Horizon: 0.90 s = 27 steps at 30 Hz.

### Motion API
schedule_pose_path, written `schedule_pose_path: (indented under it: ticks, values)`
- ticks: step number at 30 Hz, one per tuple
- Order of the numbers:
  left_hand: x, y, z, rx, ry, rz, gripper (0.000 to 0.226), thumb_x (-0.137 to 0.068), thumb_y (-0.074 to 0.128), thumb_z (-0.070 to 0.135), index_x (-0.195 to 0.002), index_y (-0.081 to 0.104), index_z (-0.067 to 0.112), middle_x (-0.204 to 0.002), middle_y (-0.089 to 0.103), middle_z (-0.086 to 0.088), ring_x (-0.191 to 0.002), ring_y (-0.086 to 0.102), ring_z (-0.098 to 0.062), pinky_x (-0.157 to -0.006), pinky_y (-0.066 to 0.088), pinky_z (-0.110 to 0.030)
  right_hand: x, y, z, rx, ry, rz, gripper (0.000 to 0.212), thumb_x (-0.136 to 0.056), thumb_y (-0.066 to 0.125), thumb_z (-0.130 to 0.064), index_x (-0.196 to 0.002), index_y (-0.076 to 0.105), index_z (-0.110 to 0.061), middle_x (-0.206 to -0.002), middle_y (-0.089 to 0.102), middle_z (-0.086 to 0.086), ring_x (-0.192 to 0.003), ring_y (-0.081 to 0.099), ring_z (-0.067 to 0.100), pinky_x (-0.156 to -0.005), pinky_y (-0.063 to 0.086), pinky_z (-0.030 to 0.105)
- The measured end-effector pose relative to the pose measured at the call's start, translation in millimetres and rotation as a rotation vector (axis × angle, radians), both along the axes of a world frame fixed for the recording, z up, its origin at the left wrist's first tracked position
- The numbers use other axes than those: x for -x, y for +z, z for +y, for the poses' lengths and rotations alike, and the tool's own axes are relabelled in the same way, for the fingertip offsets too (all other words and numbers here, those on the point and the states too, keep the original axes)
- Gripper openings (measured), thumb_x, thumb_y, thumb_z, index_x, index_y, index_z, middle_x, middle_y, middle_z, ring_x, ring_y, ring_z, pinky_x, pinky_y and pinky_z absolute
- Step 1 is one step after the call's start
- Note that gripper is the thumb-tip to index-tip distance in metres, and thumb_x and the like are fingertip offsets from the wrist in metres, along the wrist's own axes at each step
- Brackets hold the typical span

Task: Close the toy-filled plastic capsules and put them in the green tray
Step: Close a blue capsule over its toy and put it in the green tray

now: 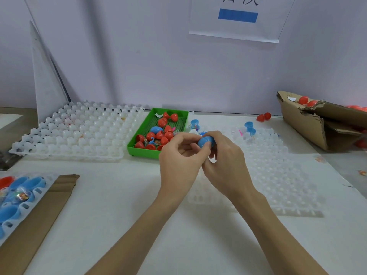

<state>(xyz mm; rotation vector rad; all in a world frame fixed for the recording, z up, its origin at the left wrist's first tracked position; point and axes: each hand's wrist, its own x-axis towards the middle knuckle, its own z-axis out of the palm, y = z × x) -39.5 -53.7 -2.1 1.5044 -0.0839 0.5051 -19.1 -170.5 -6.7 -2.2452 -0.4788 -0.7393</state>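
Note:
A blue plastic capsule sits between both my hands above the table's middle, its two halves joined. My left hand pinches its left end with thumb and fingers. My right hand curls round its right side. Just behind and left stands the green tray, holding several red capsules and a blue one. Two open blue capsules with toys stand on the right white tray, and another stands beside the green tray.
A white dimpled tray lies left of the green tray, another under my right hand. A torn cardboard box with red capsules is far right. Blue capsule halves fill a tray at lower left, on cardboard.

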Motion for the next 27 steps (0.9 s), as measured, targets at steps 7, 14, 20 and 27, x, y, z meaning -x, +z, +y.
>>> schedule_pose_path:
  ticks: [7,14,20,27]
  values:
    - [2.8,-1.7,-3.0,-0.275,0.105,-0.122,0.018,-0.084,0.084,0.008,-0.096,0.072,0.014,-0.091,0.071,0.006,-0.088,0.069,-0.013,-0.081,0.057,-0.020,3.3,-2.9,6.3,-0.061,0.006,0.022,0.021,-0.095,0.063,-0.026,-0.110,0.062,-0.010,-0.087,0.061,-0.007,-0.075,0.051,0.009,-0.068,0.036,0.013]
    - [1.5,0.7,-0.5,-0.143,0.039,-0.004,0.020,-0.084,0.086,0.010,-0.100,0.077,0.017,-0.096,0.076,0.007,-0.089,0.073,-0.008,-0.082,0.062,-0.026,4.0,-1.1,11.9,-0.073,-0.014,0.075,0.017,-0.099,0.061,-0.025,-0.101,0.058,-0.009,-0.081,0.063,0.001,-0.074,0.056,0.018,-0.065,0.039,0.029]
    - [-2.6,2.7,5.3,-0.131,-0.044,0.053,0.025,-0.080,0.088,0.008,-0.099,0.077,0.020,-0.095,0.076,0.009,-0.089,0.071,-0.007,-0.077,0.058,-0.018,4.5,1.0,4.2,-0.029,-0.012,0.045,0.016,-0.091,0.069,-0.016,-0.101,0.058,-0.010,-0.083,0.062,-0.001,-0.073,0.053,0.016,-0.064,0.036,0.021]
    - [-7.2,12.0,17.7,0.342,-0.256,0.194,0.025,-0.080,0.087,0.015,-0.102,0.078,0.009,-0.100,0.080,-0.009,-0.094,0.079,-0.024,-0.071,0.057,-0.018,7.1,3.5,8.8,-0.129,-0.045,-0.124,0.035,-0.088,0.075,-0.015,-0.120,0.061,-0.011,-0.099,0.057,-0.002,-0.080,0.051,0.005,-0.074,0.045,0.015]
